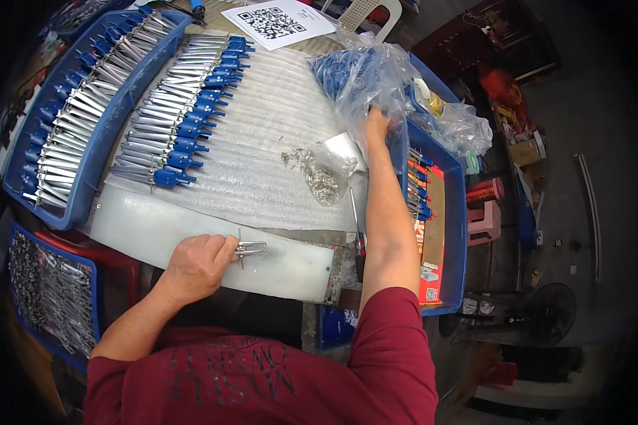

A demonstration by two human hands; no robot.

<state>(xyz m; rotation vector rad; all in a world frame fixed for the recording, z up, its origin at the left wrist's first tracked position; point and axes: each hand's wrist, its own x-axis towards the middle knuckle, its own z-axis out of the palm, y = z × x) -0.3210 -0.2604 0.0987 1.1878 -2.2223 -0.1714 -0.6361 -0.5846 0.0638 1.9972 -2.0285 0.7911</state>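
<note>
My left hand [197, 265] is closed on a silver two-legged metal piece, like a drawing compass [251, 248], over a smooth white board [145, 218] near me. A thin crosswise rod shows at the fingertips. My right arm stretches forward, and my right hand [377, 127] is inside the mouth of a clear plastic bag [388, 76] of small blue parts [342, 72]; its fingers are hidden there. Just left of that forearm lies a pile of small shiny metal parts [320, 177] spilling from a bag. A screwdriver [359, 237] lies beside the forearm.
At left, a blue tray [99, 159] holds rows of blue-headed compasses; another row [184, 117] lies on the ribbed foam sheet [273, 113]. A lower crate [53, 297] holds metal parts. A blue bin [452, 234] stands right, a printed sheet [276, 25] at the back.
</note>
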